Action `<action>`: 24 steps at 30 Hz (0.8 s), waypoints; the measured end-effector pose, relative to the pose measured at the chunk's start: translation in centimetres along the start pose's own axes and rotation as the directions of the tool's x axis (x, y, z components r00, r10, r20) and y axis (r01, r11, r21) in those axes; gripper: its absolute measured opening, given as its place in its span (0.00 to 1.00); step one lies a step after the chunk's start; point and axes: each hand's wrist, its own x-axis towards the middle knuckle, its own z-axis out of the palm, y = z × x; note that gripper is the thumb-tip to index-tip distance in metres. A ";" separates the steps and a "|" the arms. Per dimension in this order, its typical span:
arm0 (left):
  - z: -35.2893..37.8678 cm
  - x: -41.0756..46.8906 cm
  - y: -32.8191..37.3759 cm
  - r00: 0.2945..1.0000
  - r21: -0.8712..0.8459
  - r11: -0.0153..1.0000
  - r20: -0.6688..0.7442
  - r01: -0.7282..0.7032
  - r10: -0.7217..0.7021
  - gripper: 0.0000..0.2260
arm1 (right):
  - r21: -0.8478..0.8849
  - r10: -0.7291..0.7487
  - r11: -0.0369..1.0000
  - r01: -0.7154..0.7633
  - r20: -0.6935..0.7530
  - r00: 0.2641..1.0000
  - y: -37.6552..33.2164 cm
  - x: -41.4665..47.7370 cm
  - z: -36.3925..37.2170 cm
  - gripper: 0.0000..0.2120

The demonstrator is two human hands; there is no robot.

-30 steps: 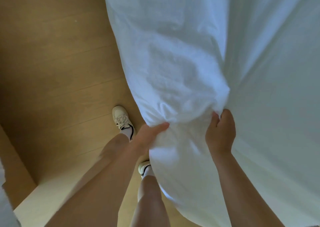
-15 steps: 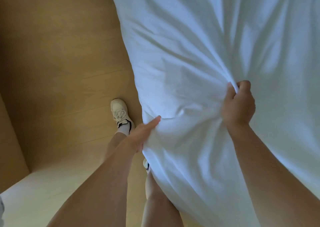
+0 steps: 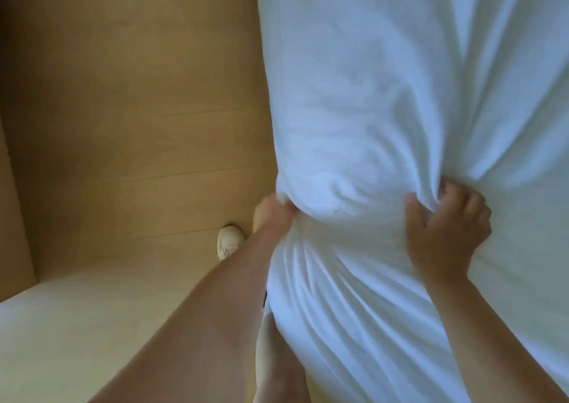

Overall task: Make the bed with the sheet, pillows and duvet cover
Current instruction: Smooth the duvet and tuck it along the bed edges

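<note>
Nearest the camera, two bare forearms reach forward and down into a large mass of white fabric, which I take to be the duvet cover [image 3: 385,125]; whether it holds a duvet or a pillow inside cannot be told. The cloth fills the right half of the view from the top edge to the bottom, hanging beside the person's legs. The right hand [image 3: 446,227] has its grip closed tight on a bunched fold of the cover, thumb on the near side and fingers curled over the far side, so that creases fan out from the fist. The left hand [image 3: 271,215] is at the left edge of the cloth, mostly hidden under the fabric; its grip seems pressed into or pinching the edge, though the fingers are blurred and I cannot tell exactly. Between the two hands the cloth swells into a rounded bulge, and below them it gathers into long diagonal folds. Beyond the left forearm, one pale sneaker [image 3: 228,241] stands on the wooden floor [image 3: 123,125], which stretches away to the top left.
</note>
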 end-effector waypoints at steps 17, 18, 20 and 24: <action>0.3 -4.0 -7.0 0.893 -0.203 0.928 0.395 0.313 -0.215 0.25 | -0.001 0.131 0.991 -0.131 0.060 0.990 3.7 2.6 -3.4 0.18; 0.6 -4.4 -6.8 0.894 -0.209 0.928 0.398 0.307 -0.206 0.25 | 0.008 0.101 0.995 -0.102 0.083 0.991 3.8 1.8 -3.3 0.15; 1.0 -5.6 -7.6 0.825 -0.278 0.878 0.528 0.391 -0.200 0.26 | 0.034 0.057 0.998 -0.060 0.086 0.995 4.5 -0.7 -3.4 0.15; 1.7 -8.5 -11.4 0.765 -0.476 0.696 0.623 0.537 -0.164 0.29 | 0.122 0.003 0.992 -0.022 0.154 0.988 6.2 -8.5 -4.8 0.35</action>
